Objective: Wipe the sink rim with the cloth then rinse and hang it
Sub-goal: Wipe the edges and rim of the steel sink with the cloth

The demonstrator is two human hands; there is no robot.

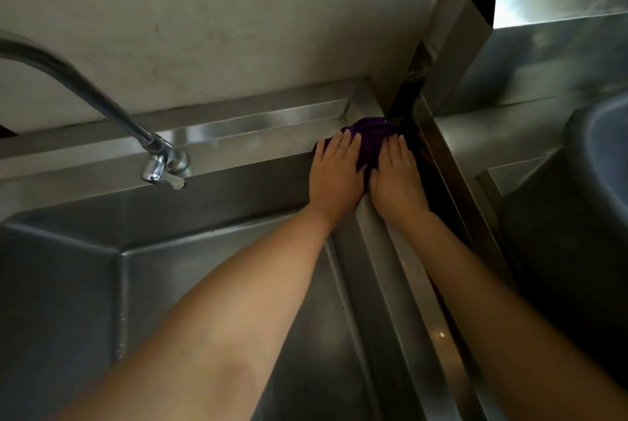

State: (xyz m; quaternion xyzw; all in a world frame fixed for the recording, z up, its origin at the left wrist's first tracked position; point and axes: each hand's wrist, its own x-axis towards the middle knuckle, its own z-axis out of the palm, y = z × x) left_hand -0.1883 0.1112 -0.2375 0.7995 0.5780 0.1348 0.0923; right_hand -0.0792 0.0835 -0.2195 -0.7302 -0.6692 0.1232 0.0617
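A dark purple cloth (371, 135) lies bunched on the far right corner of the steel sink rim (258, 135). My left hand (334, 176) presses flat on the cloth's left part with straight fingers. My right hand (397, 177) presses flat on its right part, side by side with the left. Most of the cloth is hidden under both palms. The right rim (401, 271) runs toward me beneath my right forearm.
A curved steel tap (159, 162) stands on the back rim to the left, its spout arching off left. The sink basin (170, 284) lies below my left arm. A dark gap separates the sink from a steel counter with a grey bowl (605, 162) at right. A wall rises behind.
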